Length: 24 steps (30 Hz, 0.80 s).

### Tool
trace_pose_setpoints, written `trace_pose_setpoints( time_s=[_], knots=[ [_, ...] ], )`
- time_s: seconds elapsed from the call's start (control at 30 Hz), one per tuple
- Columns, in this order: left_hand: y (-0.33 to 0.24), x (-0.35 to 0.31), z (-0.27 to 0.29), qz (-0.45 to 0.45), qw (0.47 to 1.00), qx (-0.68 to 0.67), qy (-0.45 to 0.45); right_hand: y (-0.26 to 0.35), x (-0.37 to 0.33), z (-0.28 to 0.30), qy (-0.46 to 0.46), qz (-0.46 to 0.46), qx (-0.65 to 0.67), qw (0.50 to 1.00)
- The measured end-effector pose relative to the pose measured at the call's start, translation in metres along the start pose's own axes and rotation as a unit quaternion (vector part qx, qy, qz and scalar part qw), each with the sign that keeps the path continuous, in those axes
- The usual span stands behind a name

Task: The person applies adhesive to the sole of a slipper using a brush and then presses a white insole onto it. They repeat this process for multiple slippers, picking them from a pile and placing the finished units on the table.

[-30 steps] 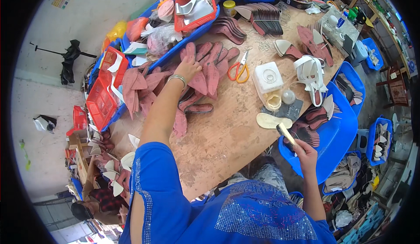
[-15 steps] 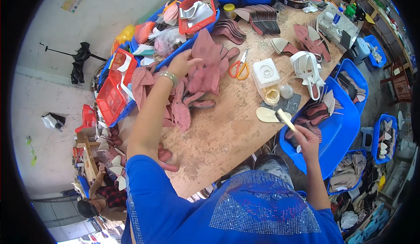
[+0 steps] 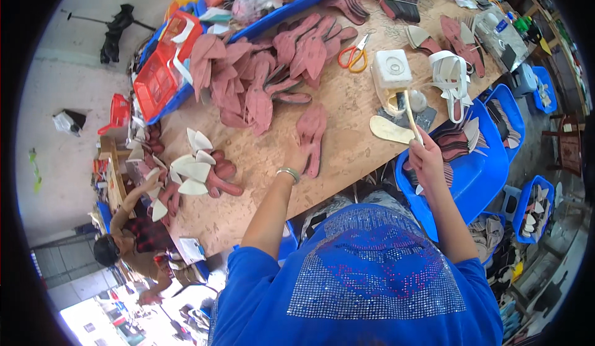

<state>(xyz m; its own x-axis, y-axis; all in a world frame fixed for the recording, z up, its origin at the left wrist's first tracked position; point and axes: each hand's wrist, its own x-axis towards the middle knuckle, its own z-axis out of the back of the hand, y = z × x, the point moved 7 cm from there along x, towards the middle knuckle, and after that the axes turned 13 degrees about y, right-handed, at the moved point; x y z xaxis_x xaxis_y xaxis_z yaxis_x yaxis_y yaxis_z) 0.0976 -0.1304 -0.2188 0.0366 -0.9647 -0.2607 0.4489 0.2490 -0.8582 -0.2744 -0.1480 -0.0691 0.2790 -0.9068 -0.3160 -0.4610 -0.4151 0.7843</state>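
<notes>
On the wooden table, my left hand [image 3: 296, 155] grips the edge of a dark-red shoe-sole piece [image 3: 312, 126] that lies flat. Part of its fingers is hidden against the piece. My right hand [image 3: 426, 157] holds a pale-handled brush [image 3: 411, 115] upright, its dark head at the mouth of a small glue jar [image 3: 393, 103]. A cream insole-shaped piece [image 3: 390, 129] lies just left of the brush hand. Beyond my left hand spreads a heap of similar red sole pieces [image 3: 260, 95].
Orange-handled scissors [image 3: 354, 58] and a white block [image 3: 393, 67] lie farther back. White straps [image 3: 449, 76] rest at the right. Blue tubs [image 3: 477, 178] stand beside the table. White-tipped pieces [image 3: 193, 169] lie at the left, near another person [image 3: 133, 240].
My left hand has come from the heap toward me, and a single sole piece now lies beneath it. My right hand has tilted the brush up to the glue jar.
</notes>
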Motion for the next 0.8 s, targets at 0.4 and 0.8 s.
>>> trace_pose_setpoints(
  time_s=[0.4,0.8],
  knots=[
    [0.002,-0.032,-0.038,0.172,0.924,0.325,0.106,-0.197,0.069,-0.056,0.182,-0.137,-0.113,0.967],
    [-0.009,-0.059,-0.028,0.162,0.814,-0.55,0.091,-0.155,0.095,-0.011,0.085,-0.064,-0.268,0.958]
  ],
)
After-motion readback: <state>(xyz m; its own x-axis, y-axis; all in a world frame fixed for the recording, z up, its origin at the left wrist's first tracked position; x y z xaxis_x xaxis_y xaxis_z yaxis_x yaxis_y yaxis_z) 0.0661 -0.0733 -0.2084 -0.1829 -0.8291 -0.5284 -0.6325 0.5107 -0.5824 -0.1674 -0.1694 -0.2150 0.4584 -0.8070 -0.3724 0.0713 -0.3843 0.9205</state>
